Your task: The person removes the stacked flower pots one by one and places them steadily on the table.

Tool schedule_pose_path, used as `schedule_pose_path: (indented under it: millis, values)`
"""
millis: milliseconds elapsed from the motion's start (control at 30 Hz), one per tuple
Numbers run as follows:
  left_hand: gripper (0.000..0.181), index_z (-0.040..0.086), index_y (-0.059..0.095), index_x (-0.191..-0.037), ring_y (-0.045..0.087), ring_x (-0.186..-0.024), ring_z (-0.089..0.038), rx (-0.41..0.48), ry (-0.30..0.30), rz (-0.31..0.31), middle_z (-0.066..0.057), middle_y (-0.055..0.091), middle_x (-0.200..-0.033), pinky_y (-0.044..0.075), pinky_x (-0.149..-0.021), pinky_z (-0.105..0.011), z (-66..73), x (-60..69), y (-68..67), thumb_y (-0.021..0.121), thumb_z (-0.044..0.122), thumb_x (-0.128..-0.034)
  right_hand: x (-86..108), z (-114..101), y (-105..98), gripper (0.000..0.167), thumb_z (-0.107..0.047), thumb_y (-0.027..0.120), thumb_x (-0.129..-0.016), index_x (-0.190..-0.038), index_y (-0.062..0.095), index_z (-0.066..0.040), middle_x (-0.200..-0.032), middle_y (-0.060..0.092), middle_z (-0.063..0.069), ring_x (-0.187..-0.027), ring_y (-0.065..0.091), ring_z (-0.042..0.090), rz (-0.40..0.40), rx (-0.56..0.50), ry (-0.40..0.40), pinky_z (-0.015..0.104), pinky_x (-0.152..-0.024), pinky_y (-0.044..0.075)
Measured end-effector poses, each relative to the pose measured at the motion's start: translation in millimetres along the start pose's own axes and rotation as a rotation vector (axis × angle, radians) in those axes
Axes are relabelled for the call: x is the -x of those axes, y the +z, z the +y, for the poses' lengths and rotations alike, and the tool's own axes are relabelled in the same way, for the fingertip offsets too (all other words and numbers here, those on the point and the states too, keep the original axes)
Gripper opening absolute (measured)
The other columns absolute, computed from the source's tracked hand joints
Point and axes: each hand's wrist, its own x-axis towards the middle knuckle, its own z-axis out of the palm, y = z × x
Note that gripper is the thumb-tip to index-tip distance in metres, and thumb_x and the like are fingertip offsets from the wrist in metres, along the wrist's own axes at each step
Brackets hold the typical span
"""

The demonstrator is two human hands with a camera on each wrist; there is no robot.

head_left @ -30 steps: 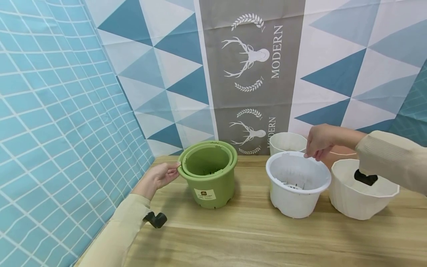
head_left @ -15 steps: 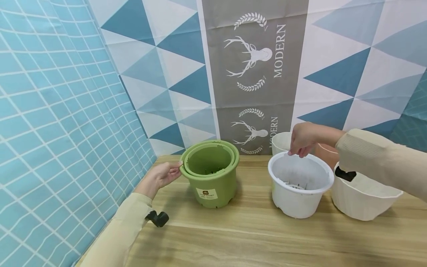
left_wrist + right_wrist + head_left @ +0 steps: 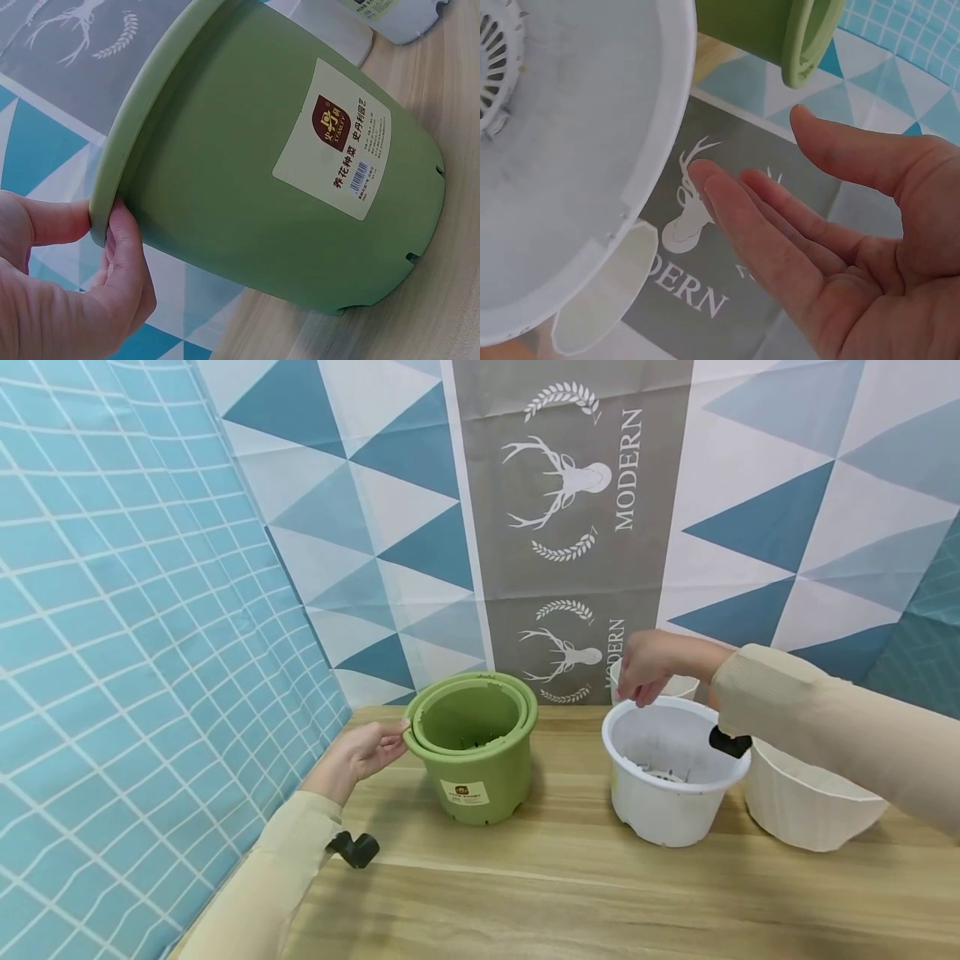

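A green flower pot (image 3: pixel 510 785) with a paper label stands upright on the wooden table, and a second green pot (image 3: pixel 461 714) sits nested inside it. My left hand (image 3: pixel 367 752) pinches the outer pot's rim between thumb and fingers, as the left wrist view (image 3: pixel 82 285) confirms. To the right stands a white flower pot (image 3: pixel 663 818) with a slotted bottom. Just above its back-left rim hovers my right hand (image 3: pixel 652 662). In the right wrist view, that hand's thumb and fingers (image 3: pixel 757 232) are spread apart and hold nothing, apart from the white rim.
A cream faceted pot (image 3: pixel 813 814) stands right of the white one, partly covered by my right sleeve (image 3: pixel 810 693). Behind is another off-white pot (image 3: pixel 681 686). A sliver of an orange-brown pot (image 3: pixel 514 349) shows in the right wrist view. Patterned cloth (image 3: pixel 420 518) hangs behind the table.
My right hand has moved left along the white pot's back rim and lifted slightly off it. The left hand keeps its grip on the green rim; the pots stay in place.
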Motion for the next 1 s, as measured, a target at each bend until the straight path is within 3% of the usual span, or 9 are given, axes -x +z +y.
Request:
schedule_pose_path:
  millis: [233,400,667,1000]
  values:
    - [0.015,0.001,0.04,-0.115,0.061,-0.08,-0.006,0.014,0.01,0.011,-0.012,0.04,-0.114,0.057,-0.079,-0.01,2.1,1.8,-2.6,0.042,0.001,-0.0993,-14.9,-14,0,0.021,-0.018,0.07,-0.087,-0.083,0.069,0.003,-0.079,0.072,0.011,-0.06,0.068,0.007,-0.005,0.031,-0.003,0.023,-0.065,0.063]
    - [0.013,0.001,0.042,-0.112,0.061,-0.08,-0.006,0.002,0.007,0.011,-0.009,0.049,-0.103,0.057,-0.078,-0.01,2.8,2.3,-5.6,0.042,0.001,-0.0994,-26.7,-26,7,0.022,-0.02,0.073,-0.083,-0.071,0.065,-0.003,-0.071,0.069,0.007,-0.057,0.068,0.008,0.032,0.073,0.015,0.023,-0.066,0.063]
    - [0.009,0.0,0.044,-0.107,0.061,-0.08,-0.007,0.02,0.016,0.001,-0.008,0.054,-0.094,0.057,-0.078,-0.011,3.6,2.1,-5.9,0.041,-0.001,-0.0993,-44.6,-51,19,0.024,-0.024,0.077,-0.08,-0.071,0.067,-0.005,-0.065,0.07,0.004,-0.057,0.07,0.011,0.099,0.111,0.015,0.032,-0.087,0.062]
    - [0.013,0.001,0.043,-0.112,0.06,-0.082,-0.006,0.01,0.006,0.015,-0.011,0.044,-0.111,0.056,-0.078,-0.009,-0.8,-1.1,0.0,0.044,0.0,-0.0991,-60.5,-66,33,0.031,-0.023,0.081,-0.076,-0.07,0.057,-0.004,-0.056,0.058,0.001,-0.045,0.059,0.008,0.131,0.107,0.005,0.023,-0.061,0.063]
